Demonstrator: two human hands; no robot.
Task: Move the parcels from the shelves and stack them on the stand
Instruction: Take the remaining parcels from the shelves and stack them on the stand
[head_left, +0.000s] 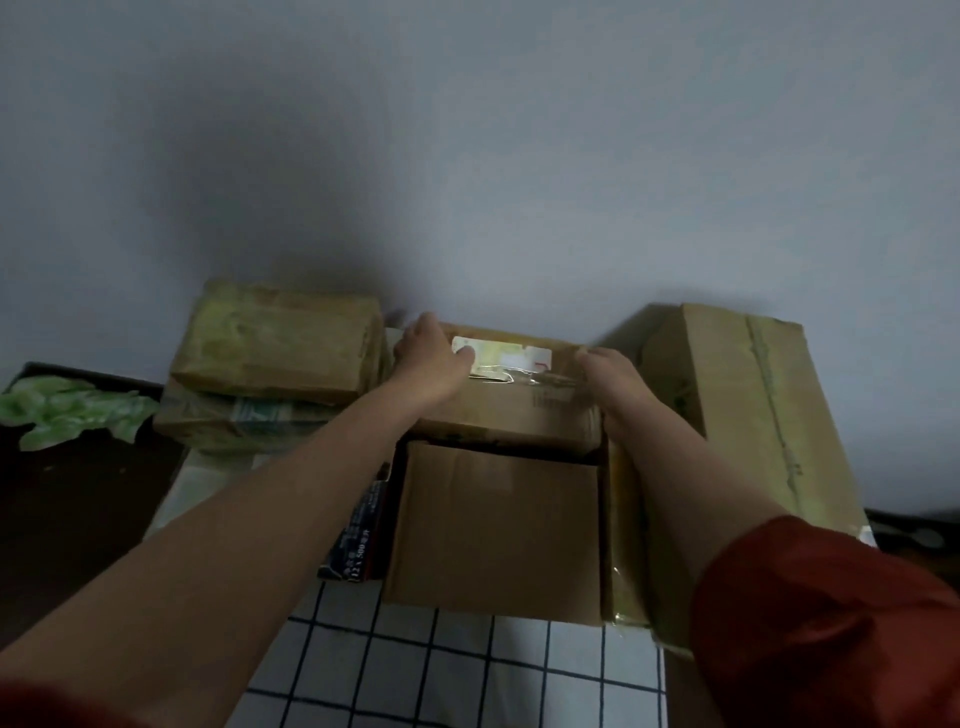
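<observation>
**Position.** The labelled parcel (519, 410) sits between the two hands, close to the wall (467, 156).

**Left hand** (431, 358): grips the far left corner, thumb on the white label (498, 356), fingers curled over the edge.

**Right hand** (615, 387): clasps the right edge, fingers wrapped down the side.

**Surroundings.**
- A plain box (498, 525) lies just nearer than both hands.
- Stacked parcels (280, 343) stand just outside the left hand.
- A large carton (748, 415) stands just outside the right hand.

**Judgement.** Taped cardboard, stiff, probably light to moderate in weight. The glossy tape (550, 381) could slip under the fingers. The opposite side faces offer the soundest hold. The large carton crowds the right fingers.
</observation>
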